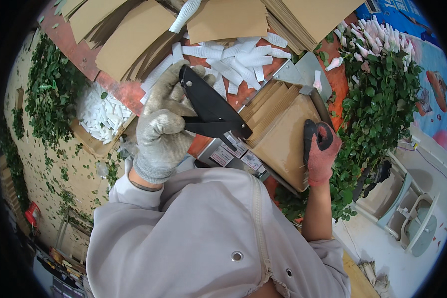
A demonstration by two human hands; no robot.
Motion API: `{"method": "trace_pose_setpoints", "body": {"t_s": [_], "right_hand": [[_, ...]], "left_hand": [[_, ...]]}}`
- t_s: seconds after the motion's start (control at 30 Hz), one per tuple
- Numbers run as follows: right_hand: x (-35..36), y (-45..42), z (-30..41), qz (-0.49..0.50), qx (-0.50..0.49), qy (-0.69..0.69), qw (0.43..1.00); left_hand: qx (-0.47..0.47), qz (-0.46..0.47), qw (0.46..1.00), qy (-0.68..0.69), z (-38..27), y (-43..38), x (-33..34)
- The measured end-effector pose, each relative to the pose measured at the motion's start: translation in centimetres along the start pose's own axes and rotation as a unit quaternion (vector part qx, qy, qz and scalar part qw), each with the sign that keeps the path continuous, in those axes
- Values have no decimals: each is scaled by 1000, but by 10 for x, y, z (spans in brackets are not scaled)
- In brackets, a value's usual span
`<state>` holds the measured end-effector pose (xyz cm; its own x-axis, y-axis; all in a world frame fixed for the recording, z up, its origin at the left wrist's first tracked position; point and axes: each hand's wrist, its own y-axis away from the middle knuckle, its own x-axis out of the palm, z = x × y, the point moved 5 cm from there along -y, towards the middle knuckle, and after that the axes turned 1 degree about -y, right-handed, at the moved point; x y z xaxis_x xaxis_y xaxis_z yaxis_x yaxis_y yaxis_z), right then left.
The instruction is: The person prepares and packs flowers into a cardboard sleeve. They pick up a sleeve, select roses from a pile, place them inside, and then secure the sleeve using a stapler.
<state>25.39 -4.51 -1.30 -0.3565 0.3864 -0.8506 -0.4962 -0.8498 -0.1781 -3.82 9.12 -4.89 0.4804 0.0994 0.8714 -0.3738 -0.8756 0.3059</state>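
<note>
My left hand (164, 130), in a grey-white knit glove, grips a black plier-type stapler (216, 108), its thumb against one handle and its fingers about the other. The stapler's pivot end points towards a metal tray (285, 72) that carries corrugated cardboard sheets (270, 108) and a brown sheet wrapped in clear film (288, 139). My right hand (322, 152), in a red glove with black coating, rests at the right edge of the wrapped sheet, fingers curled; whether it pinches the edge cannot be told. Small printed boxes (223, 154) lie beside the tray, below the stapler.
White foam net sleeves (238, 59) lie on the red table, with stacks of brown cardboard (134, 37) behind. A bunch of sleeved roses (372, 85) stands at the right. At the left are a crate of white sleeves (104, 115) and more leafy stems (52, 89).
</note>
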Motion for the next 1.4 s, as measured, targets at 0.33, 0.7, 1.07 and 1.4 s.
{"method": "trace_pose_setpoints", "body": {"t_s": [0.33,0.7,1.07,1.4], "right_hand": [[0,-9,8,47,4,-12,999],[-1,-17,31,13,-46,-18,999],[0,-1,11,19,39,52,998],[1,10,40,13,-90,87,992]], "left_hand": [[-32,33,999,-9,10,0,5],[-77,38,995,-43,25,-2,7],[32,126,991,-35,43,-28,-7],[117,204,967,-101,10,-31,20]]}}
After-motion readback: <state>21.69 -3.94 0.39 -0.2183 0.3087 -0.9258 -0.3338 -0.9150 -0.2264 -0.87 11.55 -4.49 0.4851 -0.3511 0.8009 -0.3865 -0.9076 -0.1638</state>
